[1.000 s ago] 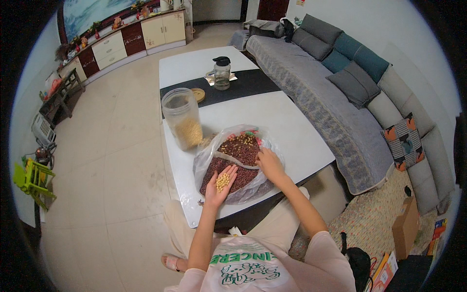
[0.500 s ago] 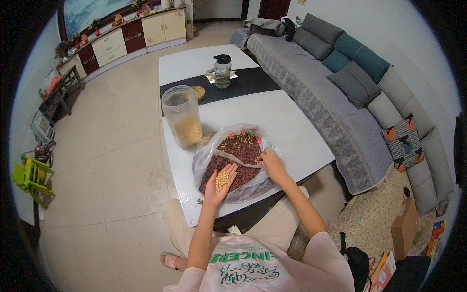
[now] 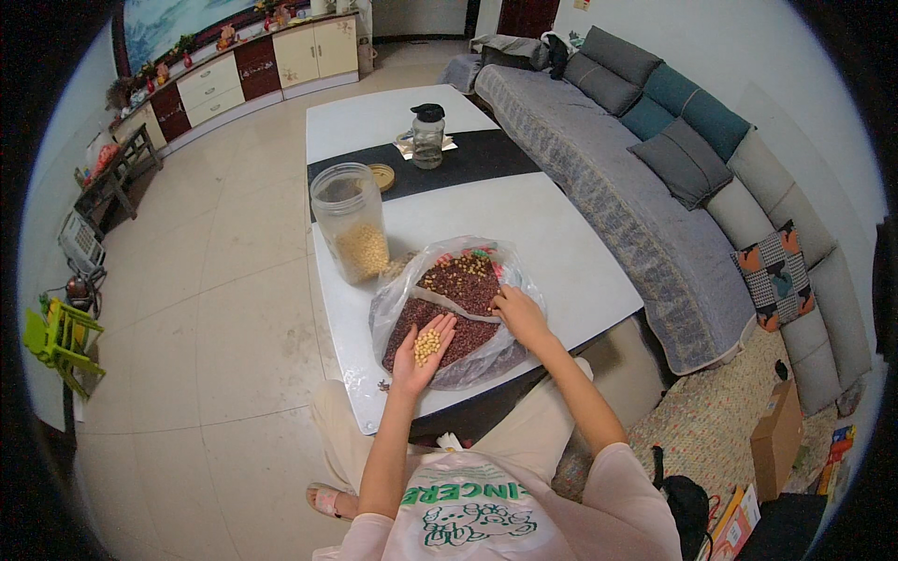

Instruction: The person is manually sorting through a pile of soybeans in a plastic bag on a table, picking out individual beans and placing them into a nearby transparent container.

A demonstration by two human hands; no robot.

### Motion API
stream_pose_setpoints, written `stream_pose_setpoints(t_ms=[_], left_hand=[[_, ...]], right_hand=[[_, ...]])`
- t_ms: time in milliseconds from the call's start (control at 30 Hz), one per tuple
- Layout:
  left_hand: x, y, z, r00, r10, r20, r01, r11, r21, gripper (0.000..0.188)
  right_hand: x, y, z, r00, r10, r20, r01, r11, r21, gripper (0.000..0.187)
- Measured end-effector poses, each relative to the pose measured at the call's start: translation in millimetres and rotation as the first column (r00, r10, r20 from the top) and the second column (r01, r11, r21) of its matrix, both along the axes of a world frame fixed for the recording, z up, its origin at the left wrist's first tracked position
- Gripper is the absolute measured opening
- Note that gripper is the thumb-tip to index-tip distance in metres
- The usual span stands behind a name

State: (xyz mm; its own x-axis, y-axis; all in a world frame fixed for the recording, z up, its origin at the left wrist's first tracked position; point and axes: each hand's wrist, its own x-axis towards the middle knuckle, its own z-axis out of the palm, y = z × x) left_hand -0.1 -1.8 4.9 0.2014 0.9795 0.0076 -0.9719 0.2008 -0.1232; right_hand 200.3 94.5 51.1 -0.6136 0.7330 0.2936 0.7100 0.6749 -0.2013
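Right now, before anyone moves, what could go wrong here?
The left grip lies open, palm up, so the loose yellow beans on it could roll off among the dark red beans. The tall jar appears uncovered and stands near the left edge of the table; a knock might tip it. The plastic bag looks thin, so a tug could perhaps slump it.

Crinkled, glossy plastic bag (image 3: 385, 316), translucent plastic jar (image 3: 348, 220), smooth, glossy tabletop (image 3: 524, 217)
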Motion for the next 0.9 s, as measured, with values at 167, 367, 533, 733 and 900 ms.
stream_pose_setpoints(t_ms=[167, 367, 533, 733, 900], left_hand=[[-1, 0, -1, 1.0, -0.009, 0.015, 0.009, 1.0, 0.002, 0.049], [0, 1, -2, 1.0, -0.001, -0.011, 0.001, 1.0, 0.001, 0.048], [1, 1, -1, 1.0, -0.009, 0.002, 0.009, 0.999, -0.042, 0.048], [-1, 2, -8, 0.99, -0.025, -0.142, 0.036, 0.997, 0.074, 0.05], [-1, 1, -7, 0.987, 0.001, -0.16, 0.012, 0.997, 0.08, 0.051]], right_hand=[[-1, -3, 1, 0.998, -0.057, -0.023, 0.056, 0.997, -0.049, 0.014], [4, -5, -5, 0.962, -0.12, -0.246, 0.081, 0.983, -0.164, 0.015], [-17, -33, 17, 0.939, 0.03, -0.342, -0.063, 0.994, -0.086, 0.014], [-78, -70, 9, 0.888, 0.405, -0.217, -0.35, 0.902, 0.254, 0.021], [-96, -75, -11, 0.897, 0.367, -0.245, -0.355, 0.93, 0.093, 0.018]])
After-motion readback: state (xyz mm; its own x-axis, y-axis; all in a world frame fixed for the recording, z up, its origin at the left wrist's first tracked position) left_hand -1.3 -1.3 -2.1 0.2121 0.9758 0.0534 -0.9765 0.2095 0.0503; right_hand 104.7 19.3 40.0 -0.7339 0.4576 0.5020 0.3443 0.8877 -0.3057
